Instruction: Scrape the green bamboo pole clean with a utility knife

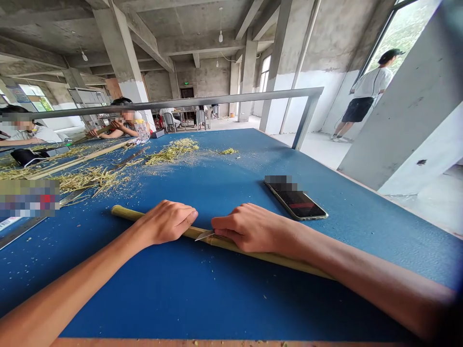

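Note:
A long green-yellow bamboo pole point(275, 255) lies across the blue table point(231, 303) in front of me. My left hand point(166, 222) is closed over the pole, and its far end sticks out to the left. My right hand point(249, 227) grips a knife point(204, 235) on the pole, with the handle hidden in my fingers. The short steel blade points left, toward my left hand, and rests on the bamboo. A black smartphone point(294, 198) lies beyond my right hand, apart from it.
Piles of bamboo shavings point(171, 152) cover the far table, with a metal strip point(21, 231) at the left edge. Two co-workers point(123, 120) sit at the far left behind a metal rail point(173, 102). A standing person point(365, 91) is at the window on the right.

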Motion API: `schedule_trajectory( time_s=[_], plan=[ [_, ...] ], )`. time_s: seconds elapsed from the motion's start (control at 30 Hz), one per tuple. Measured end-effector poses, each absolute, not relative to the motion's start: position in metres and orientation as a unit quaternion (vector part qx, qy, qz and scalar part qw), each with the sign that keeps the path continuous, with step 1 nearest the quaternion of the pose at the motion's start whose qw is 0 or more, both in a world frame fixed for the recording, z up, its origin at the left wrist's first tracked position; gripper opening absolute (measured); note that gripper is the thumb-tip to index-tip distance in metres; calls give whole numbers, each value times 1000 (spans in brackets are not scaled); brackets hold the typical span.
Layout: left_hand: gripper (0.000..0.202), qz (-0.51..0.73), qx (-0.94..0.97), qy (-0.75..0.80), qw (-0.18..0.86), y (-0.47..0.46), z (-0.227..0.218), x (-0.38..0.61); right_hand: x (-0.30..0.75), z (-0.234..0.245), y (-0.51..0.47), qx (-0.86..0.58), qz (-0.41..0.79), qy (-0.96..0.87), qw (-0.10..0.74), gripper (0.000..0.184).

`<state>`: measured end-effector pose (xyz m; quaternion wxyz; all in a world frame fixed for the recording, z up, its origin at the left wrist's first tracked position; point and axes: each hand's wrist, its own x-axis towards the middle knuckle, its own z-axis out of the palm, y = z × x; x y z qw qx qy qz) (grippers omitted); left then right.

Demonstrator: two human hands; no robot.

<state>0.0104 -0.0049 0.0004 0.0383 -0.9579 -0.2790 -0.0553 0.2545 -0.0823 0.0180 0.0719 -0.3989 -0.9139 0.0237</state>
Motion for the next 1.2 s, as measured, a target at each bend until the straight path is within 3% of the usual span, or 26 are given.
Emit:
schedule_trajectory(
  time_s=[0.53, 1.2],
  plan=[
    [37, -67, -958, -273, 61, -6, -1, 9, 275, 8, -78, -364, 74, -924, 87, 32],
    [40, -67, -957, -277, 52, -11, 0, 14, 257, 9, -85, -428, 43, -900, 76, 31]
  ],
)
